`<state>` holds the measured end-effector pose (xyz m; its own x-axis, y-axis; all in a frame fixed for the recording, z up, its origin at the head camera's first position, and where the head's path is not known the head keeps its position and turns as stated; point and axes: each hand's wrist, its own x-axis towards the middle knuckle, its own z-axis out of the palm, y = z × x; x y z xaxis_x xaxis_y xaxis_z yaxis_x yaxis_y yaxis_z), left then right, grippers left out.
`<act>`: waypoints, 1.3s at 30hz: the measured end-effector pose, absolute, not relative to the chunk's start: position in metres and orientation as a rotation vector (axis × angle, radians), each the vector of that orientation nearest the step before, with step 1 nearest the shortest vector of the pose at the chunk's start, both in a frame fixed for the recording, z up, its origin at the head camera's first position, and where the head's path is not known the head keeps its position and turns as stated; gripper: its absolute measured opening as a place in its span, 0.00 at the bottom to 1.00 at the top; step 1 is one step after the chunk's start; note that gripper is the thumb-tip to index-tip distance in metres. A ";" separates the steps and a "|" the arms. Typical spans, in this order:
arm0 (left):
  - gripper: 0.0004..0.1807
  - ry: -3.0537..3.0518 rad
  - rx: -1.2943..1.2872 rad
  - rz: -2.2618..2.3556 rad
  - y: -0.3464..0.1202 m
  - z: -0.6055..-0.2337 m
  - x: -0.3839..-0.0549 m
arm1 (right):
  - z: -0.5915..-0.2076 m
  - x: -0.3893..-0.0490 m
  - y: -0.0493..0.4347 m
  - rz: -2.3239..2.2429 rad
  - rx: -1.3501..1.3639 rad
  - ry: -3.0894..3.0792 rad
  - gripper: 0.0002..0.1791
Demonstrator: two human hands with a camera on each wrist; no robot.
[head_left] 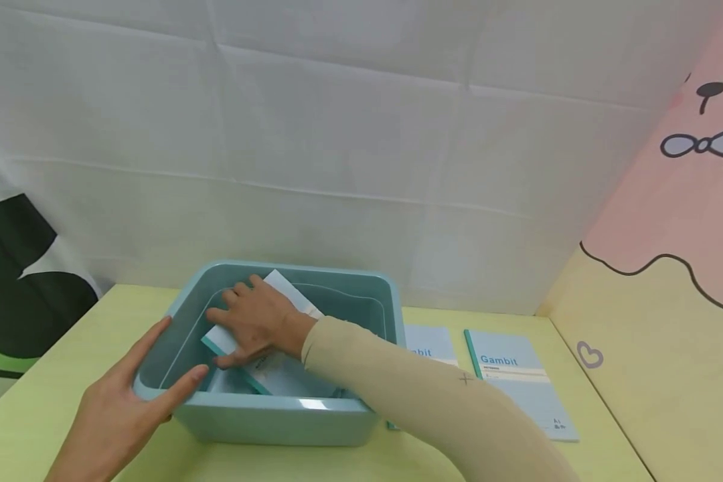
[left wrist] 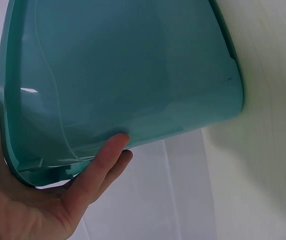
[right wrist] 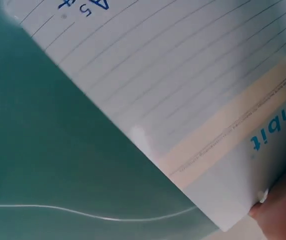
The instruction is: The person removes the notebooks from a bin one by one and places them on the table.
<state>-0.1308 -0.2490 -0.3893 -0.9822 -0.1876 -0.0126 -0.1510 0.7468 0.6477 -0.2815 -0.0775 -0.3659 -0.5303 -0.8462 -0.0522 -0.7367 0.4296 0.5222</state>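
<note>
A blue-green plastic bin (head_left: 277, 420) stands on the table. My left hand (head_left: 117, 398) grips its near left corner, thumb on the front rim, fingers along the outer side wall; the left wrist view shows this hand (left wrist: 43, 200) at the bin's rim. Inside the bin, a light blue notebook (head_left: 292, 291) with a teal spine lies at a slant. From above, my right hand (head_left: 256, 318) holds the notebook near its top end, fingers over one edge and thumb by the spine. In the right wrist view, fingertips meet the edge of the notebook (right wrist: 147, 100) beside its printed title.
Right of the bin, another notebook (head_left: 436, 345) is partly covered by my right sleeve (head_left: 422, 388). Farther right on the pale yellow table (head_left: 301, 465) lies one more Gambit notebook (head_left: 518, 395). A white cloth (head_left: 337, 147) hangs behind, and a printed side panel (head_left: 651, 348) bounds the right.
</note>
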 end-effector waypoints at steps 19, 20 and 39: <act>0.57 -2.916 0.330 -1.071 -0.245 -0.384 -0.135 | -0.310 -0.305 -0.047 -0.061 0.874 -2.537 0.33; 0.57 -2.925 0.336 -1.076 -0.244 -0.384 -0.135 | -0.307 -0.306 -0.045 -0.032 0.843 -2.543 0.32; 0.58 -2.941 0.351 -1.096 -0.246 -0.383 -0.137 | -0.264 -0.317 -0.011 0.235 0.505 -2.645 0.36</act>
<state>-0.1374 -0.2461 -0.3834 -0.9752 -0.2015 -0.0921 -0.2126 0.7345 0.6444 -0.3174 -0.0113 -0.2644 -0.8389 -0.3113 0.4464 -0.3850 0.9192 -0.0826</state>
